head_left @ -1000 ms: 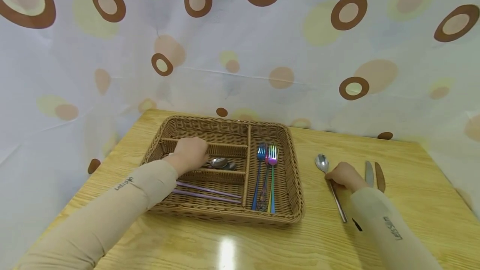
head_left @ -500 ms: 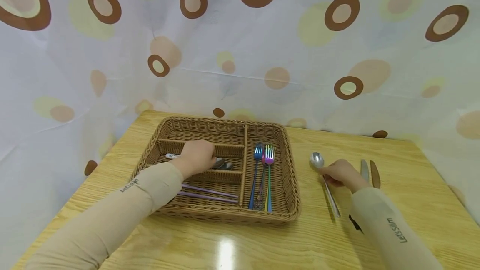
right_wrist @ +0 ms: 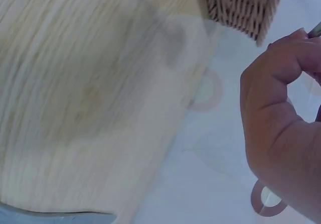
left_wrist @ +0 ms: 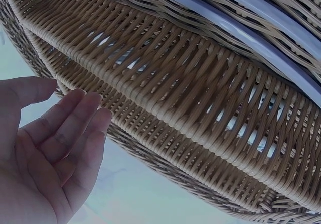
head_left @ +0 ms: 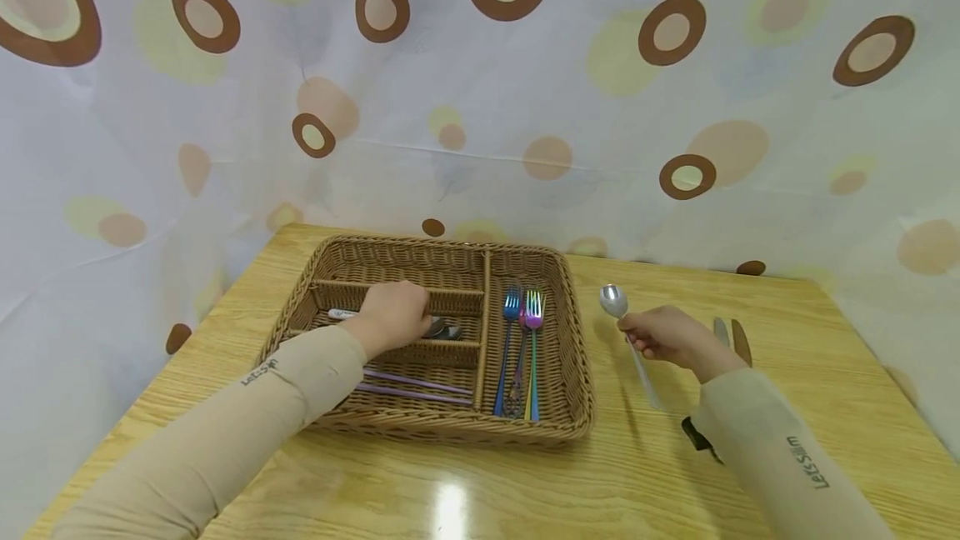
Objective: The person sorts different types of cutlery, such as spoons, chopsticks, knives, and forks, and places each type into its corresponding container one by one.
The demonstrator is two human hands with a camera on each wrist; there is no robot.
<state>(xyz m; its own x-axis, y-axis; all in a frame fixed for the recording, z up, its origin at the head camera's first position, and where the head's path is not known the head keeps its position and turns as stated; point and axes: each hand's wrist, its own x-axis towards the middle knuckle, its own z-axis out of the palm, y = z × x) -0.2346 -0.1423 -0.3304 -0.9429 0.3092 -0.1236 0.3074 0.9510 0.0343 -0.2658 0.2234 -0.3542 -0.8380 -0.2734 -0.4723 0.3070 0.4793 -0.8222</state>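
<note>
My right hand (head_left: pixel 663 336) pinches a silver spoon (head_left: pixel 613 301) near its neck, just right of the wicker basket (head_left: pixel 590 390). The spoon's handle slants down toward me, above its shadow on the table. In the right wrist view the fingers (right_wrist: pixel 273 68) are bent, with a bit of the handle at the frame's edge. My left hand (head_left: pixel 393 313) hovers over the basket's middle-left compartment, partly covering spoons (head_left: pixel 448 332) and a white handle (head_left: pixel 342 314). The left wrist view shows that hand's fingers (left_wrist: pixel 75 133) loosely bent beside the wicker divider (left_wrist: pixel 165 111), with nothing in them.
Purple chopsticks (head_left: pixel 420 395) lie in the basket's front compartment. Several colourful forks (head_left: pixel 532 319) fill part of the right one. Two knives, one silver (head_left: pixel 722 332) and one brown-toned (head_left: pixel 741 342), lie right of my right hand. A patterned curtain (head_left: pixel 480 107) hangs behind the table (head_left: pixel 555 490).
My right hand has lifted the silver spoon off the table and carried it left toward the basket. My left hand shifted slightly right over the spoon compartment, then stayed.
</note>
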